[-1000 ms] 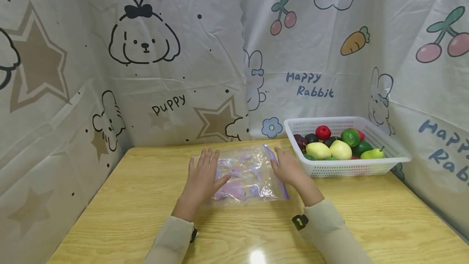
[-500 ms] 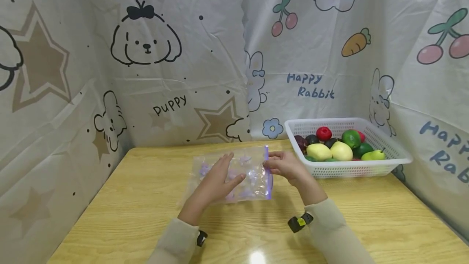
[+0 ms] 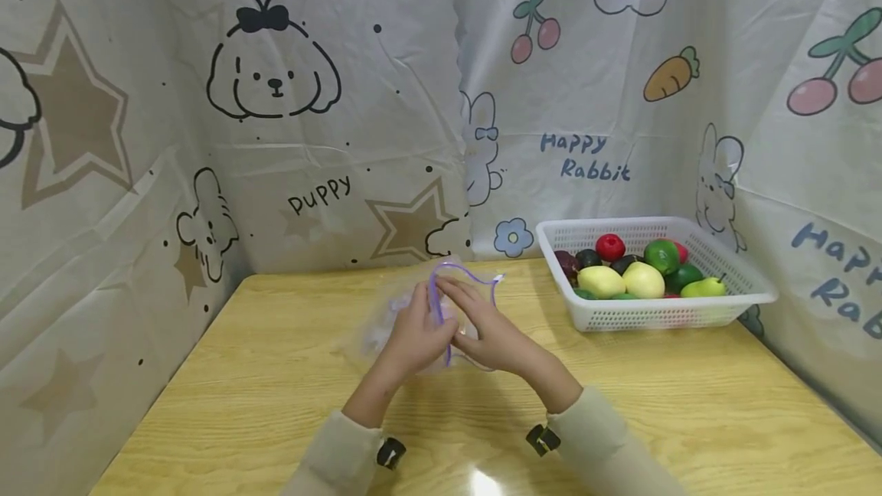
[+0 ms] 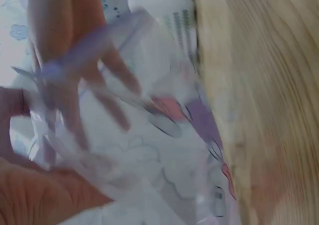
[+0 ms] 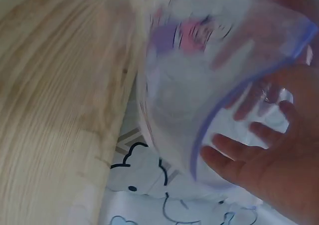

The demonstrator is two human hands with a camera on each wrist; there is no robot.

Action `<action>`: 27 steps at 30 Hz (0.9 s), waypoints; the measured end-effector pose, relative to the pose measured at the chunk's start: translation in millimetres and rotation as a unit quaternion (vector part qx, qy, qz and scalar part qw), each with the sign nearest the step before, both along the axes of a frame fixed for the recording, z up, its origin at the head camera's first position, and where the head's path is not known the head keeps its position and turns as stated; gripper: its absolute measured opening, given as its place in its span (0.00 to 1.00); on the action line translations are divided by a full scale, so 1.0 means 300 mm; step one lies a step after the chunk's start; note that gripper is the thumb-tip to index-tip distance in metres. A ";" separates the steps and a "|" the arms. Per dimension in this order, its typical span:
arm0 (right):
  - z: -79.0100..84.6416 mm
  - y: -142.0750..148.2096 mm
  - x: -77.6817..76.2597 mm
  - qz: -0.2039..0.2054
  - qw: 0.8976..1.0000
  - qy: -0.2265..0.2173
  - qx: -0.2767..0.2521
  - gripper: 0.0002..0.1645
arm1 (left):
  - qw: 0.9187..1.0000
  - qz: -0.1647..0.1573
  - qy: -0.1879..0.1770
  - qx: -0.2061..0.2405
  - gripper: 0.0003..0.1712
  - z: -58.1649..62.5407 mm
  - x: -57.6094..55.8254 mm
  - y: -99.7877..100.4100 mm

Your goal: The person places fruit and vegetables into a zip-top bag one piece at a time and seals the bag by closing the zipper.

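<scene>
A clear zip-lock bag (image 3: 387,327) with a purple zip edge and pastel print is raised off the tabletop, its mouth spread wide to the right. My left hand (image 3: 416,337) grips the bag near the zip edge; in the left wrist view its thumb lies over the film. The fingers of my right hand (image 3: 498,337) reach into the mouth, as the right wrist view (image 5: 264,160) shows, spread and slightly bent. Blur in both wrist views hides where exactly the fingertips touch the film.
To the back right stands a white perforated basket (image 3: 671,314) heaped with several fruits and vegetables, among them a green pear (image 3: 701,288). Printed cloth (image 3: 386,136) walls in the wooden table (image 3: 276,373) at the back and sides.
The bag lay flat under my hands; now it is lifted with its mouth open. My right hand has moved left from the zip edge into the mouth, and my left hand grips the film.
</scene>
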State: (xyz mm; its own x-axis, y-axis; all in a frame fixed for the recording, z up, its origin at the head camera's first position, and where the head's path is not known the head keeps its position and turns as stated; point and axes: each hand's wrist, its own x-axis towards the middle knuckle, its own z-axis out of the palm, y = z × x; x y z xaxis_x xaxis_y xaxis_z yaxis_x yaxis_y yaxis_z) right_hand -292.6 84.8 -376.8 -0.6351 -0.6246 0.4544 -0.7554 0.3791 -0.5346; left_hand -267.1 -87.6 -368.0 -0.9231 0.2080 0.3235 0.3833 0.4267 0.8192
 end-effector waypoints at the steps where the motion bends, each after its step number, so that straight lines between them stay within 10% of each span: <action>1: -0.003 -0.007 0.004 -0.004 0.999 0.034 0.012 0.49 | 1.000 0.013 0.013 0.014 0.38 0.005 0.003 0.003; 6: 0.001 -0.034 0.019 -0.042 0.983 0.176 0.014 0.50 | 0.988 0.070 0.131 0.052 0.27 0.033 0.020 0.016; 9: 0.007 -0.037 0.025 -0.107 0.974 0.196 0.029 0.44 | 0.969 0.078 0.232 -0.010 0.27 0.048 0.037 0.032; 15: -0.004 0.003 0.015 -0.185 0.964 0.063 0.181 0.33 | 0.903 0.029 0.404 -0.142 0.32 0.079 0.082 0.065; 22: -0.013 0.039 -0.013 -0.144 0.955 -0.096 0.240 0.37 | 0.884 0.052 0.461 -0.066 0.22 0.126 0.088 0.024; 27: 0.007 0.055 -0.016 -0.066 0.982 0.090 0.153 0.27 | 0.851 0.038 0.515 -0.091 0.21 0.130 0.062 -0.024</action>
State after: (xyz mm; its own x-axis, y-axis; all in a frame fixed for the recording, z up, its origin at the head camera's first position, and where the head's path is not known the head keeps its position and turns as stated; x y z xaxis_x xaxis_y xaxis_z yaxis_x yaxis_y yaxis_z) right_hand -297.4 101.2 -374.7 -0.6462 -0.6673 0.3703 -0.7607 0.6021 -0.2424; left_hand -248.4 -94.7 -328.9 -0.1822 0.2936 0.9384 0.8240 0.5664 -0.0173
